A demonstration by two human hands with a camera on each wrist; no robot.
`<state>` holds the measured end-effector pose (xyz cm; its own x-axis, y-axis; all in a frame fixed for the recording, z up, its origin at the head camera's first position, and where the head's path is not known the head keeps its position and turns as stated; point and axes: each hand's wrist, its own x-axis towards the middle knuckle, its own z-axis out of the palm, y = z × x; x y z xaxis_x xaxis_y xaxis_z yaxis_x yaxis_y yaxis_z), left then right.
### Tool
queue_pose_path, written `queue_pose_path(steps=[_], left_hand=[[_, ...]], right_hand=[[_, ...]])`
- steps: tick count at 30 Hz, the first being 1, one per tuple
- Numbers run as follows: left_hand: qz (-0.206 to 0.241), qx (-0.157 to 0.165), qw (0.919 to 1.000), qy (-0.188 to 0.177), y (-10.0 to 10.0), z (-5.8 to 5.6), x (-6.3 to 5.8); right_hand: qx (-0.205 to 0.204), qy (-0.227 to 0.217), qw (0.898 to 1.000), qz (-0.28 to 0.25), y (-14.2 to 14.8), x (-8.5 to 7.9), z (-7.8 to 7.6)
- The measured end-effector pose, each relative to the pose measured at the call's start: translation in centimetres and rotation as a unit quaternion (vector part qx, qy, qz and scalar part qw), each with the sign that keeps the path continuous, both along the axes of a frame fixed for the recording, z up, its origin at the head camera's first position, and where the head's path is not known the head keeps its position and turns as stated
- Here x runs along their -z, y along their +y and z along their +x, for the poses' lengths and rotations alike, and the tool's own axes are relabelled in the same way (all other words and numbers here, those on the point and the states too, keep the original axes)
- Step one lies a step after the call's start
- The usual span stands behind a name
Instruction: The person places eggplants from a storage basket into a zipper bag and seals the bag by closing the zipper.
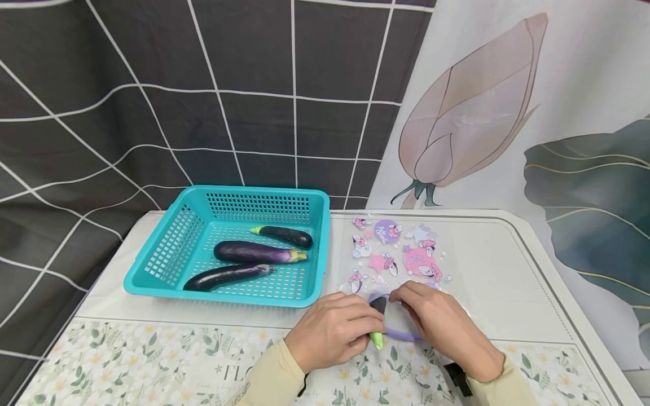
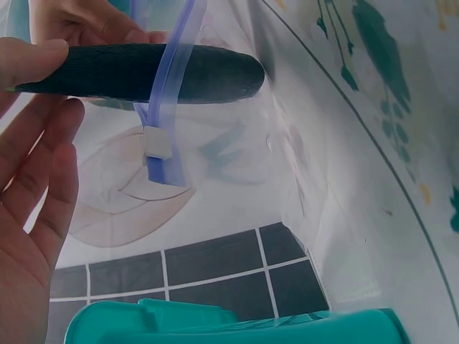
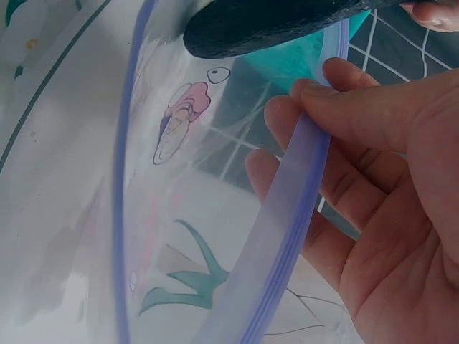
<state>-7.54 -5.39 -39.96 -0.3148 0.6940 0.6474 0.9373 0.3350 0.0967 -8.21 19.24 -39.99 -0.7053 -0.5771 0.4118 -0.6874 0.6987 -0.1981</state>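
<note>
My left hand (image 1: 337, 327) grips a small dark eggplant (image 1: 378, 305) near its green stem end (image 1: 377, 340). The eggplant's rounded dark end lies inside the mouth of a clear zip bag (image 1: 422, 262) printed with pink and purple cartoon figures. In the left wrist view, the bag's purple zip edge (image 2: 168, 86) crosses the eggplant (image 2: 107, 72), and a white slider (image 2: 157, 142) sits on that edge. My right hand (image 1: 442, 318) pinches the purple rim (image 3: 287, 229) between thumb and fingers, and the mouth stands apart there. The bag's body lies flat on the table.
Left of the bag stands a turquoise basket (image 1: 228, 299) holding three eggplants (image 1: 256, 252). A floral cloth (image 1: 167, 361) covers the table's near part. Behind the table hang a dark gridded curtain (image 1: 330, 129) and a white flower-printed one (image 1: 467, 107).
</note>
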Motion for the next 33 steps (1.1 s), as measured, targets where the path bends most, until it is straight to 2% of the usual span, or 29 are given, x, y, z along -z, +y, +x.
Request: queue_pose_path(steps=[11, 27, 33], left_hand=[[-0.013, -0.027, 0.9996, 0.0, -0.01, 0.07, 0.17], [-0.021, -0.032, 0.9991, 0.02, 0.05, -0.12, 0.54], [-0.014, -0.028, 0.9994, 0.016, 0.22, 0.0, 0.64]], right_hand=[[-0.002, -0.007, 1.0, -0.004, 0.0, -0.05, 0.07], [-0.001, -0.004, 1.0, -0.003, -0.02, -0.19, 0.08], [-0.004, -0.004, 1.0, -0.005, -0.02, -0.17, 0.07]])
